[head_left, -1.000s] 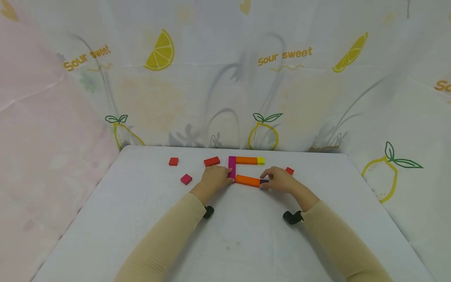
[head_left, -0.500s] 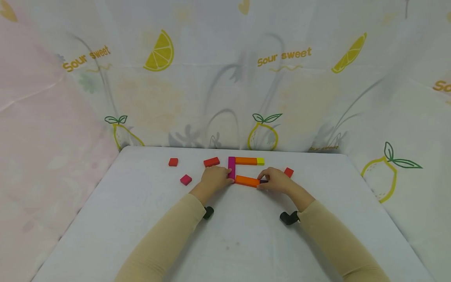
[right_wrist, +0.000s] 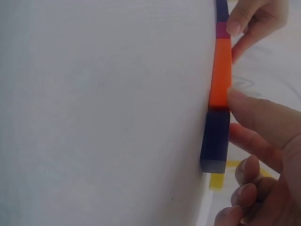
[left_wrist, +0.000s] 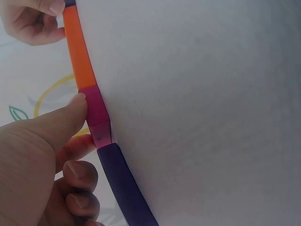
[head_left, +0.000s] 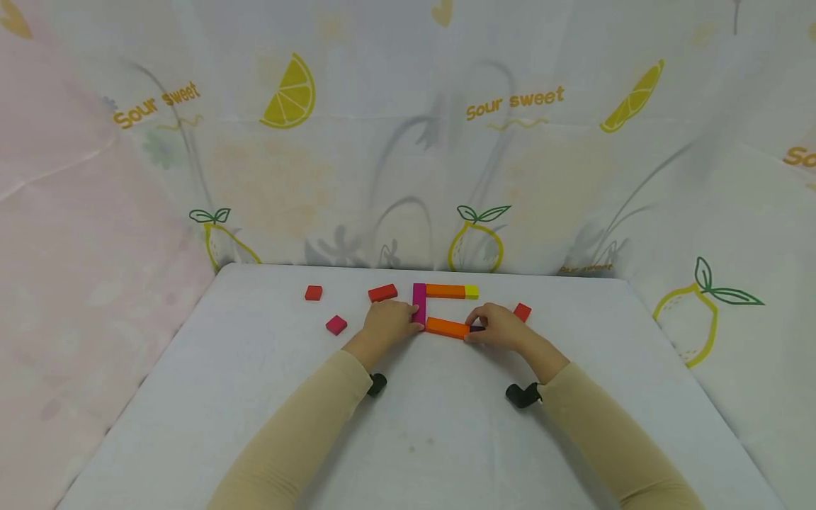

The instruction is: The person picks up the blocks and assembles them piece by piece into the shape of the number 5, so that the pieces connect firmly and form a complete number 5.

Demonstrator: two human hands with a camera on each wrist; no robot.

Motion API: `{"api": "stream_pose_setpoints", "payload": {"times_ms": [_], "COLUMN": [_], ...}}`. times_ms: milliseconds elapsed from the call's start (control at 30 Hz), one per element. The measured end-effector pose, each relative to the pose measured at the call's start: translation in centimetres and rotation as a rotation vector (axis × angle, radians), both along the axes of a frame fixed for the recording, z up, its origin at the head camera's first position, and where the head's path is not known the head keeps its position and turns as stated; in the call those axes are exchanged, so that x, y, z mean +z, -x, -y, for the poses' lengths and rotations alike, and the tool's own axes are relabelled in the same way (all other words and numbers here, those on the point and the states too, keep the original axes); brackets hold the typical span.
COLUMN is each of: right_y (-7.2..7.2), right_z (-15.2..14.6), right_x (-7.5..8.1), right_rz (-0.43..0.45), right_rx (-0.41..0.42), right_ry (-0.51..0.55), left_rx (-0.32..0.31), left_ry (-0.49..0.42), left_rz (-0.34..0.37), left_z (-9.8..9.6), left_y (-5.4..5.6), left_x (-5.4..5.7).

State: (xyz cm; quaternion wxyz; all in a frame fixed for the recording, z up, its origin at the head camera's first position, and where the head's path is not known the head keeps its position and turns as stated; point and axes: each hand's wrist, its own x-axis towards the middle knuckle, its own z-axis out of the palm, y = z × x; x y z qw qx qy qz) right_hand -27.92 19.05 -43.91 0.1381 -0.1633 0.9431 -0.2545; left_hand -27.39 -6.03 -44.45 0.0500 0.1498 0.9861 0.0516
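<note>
My left hand (head_left: 387, 320) holds the magenta block (head_left: 418, 301) between thumb and index finger, the thumb on its side in the left wrist view. A near orange block (head_left: 448, 327) runs from the magenta one toward my right hand (head_left: 500, 327). That hand pinches a dark blue block (right_wrist: 216, 136) end to end with the orange, its thumb tip right by the joint. A second dark blue block (left_wrist: 124, 181) shows beyond the magenta in the left wrist view, hidden by my left hand in the head view. A far orange block (head_left: 445, 290) meets the magenta's top, ending in a yellow block (head_left: 471, 292).
Loose on the white table (head_left: 408, 446) lie a red cube (head_left: 314, 292), a pinkish-red block (head_left: 336, 325) and a longer red block (head_left: 382, 292) on the left. Another red block (head_left: 523, 312) lies just beyond my right hand. A lemon-print cloth (head_left: 382, 156) hangs behind.
My right hand has shifted slightly left with the dark blue block, against the end of the near orange block. More of the red block behind it shows. The left hand stays in place.
</note>
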Motion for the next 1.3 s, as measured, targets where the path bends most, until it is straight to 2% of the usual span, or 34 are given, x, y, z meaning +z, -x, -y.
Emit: {"api": "stream_pose_setpoints", "payload": {"times_ms": [400,800,1100,1300], "right_y": [0.4,0.3,0.2,0.2], "right_z": [-1.5,-1.7,-1.4,-1.8], "right_x": [0.2,0.1,0.3,0.7], "right_rz": [0.036,0.059,0.066,0.063], "right_rx": [-0.032,-0.041,-0.051,-0.060], "right_ry": [-0.001,-0.005,-0.010,-0.016], "left_rx": [-0.011,0.001,-0.015,-0.014], "left_ry": [-0.005,-0.004,-0.004,-0.007], "left_rz": [0.006,0.018,-0.019,-0.011], "left_z": [0.1,-0.1,0.0,0.0], "left_y": [0.0,0.1,0.0,0.1], "left_x": [0.1,0.1,-0.1,-0.1]}}
